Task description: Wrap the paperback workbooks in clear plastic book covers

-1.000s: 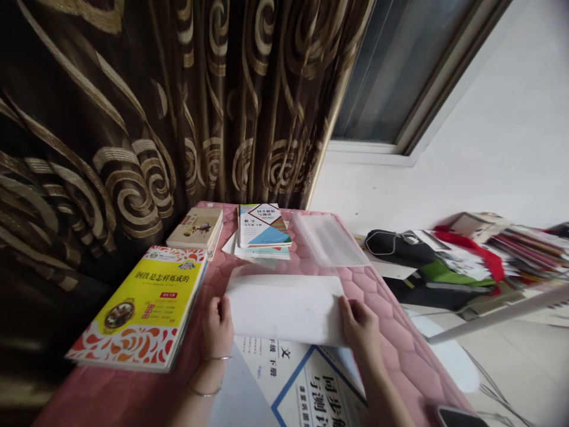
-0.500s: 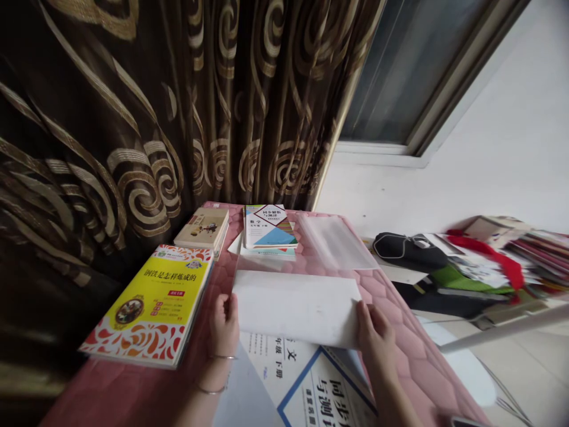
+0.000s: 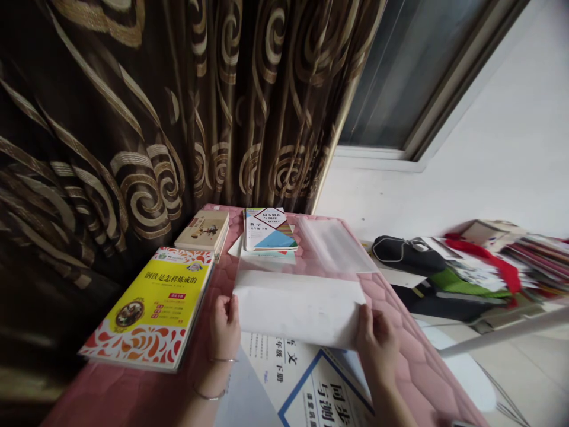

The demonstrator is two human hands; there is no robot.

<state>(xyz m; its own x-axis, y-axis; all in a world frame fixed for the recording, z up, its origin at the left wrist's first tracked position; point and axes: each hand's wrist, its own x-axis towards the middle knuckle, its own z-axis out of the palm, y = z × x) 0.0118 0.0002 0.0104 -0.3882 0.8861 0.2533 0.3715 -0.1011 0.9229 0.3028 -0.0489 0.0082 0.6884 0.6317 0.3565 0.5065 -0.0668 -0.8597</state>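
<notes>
A white sheet of paper, apparently folded [image 3: 297,308], is held up between my two hands. My left hand [image 3: 224,326], with thin bangles at the wrist, pinches its left edge. At its right edge, my right hand [image 3: 377,338] grips it between thumb and fingers. Beneath the sheet lies a large workbook [image 3: 262,385] with a blue and white cover, partly hidden by the paper and my right arm. Left of my left hand is a thick yellow book [image 3: 155,296] with a red leaf pattern.
A pink quilted cover [image 3: 418,367] spreads over the table. Toward the back lie a small beige book [image 3: 202,228], a maths workbook [image 3: 269,228] on other papers, and translucent plastic covers [image 3: 335,243]. A dark curtain [image 3: 249,107] hangs behind. At right sits a black pouch [image 3: 406,255] among clutter.
The paper's right edge has shifted slightly to the right along with my right hand. Both hands keep their hold, and the books stay in place.
</notes>
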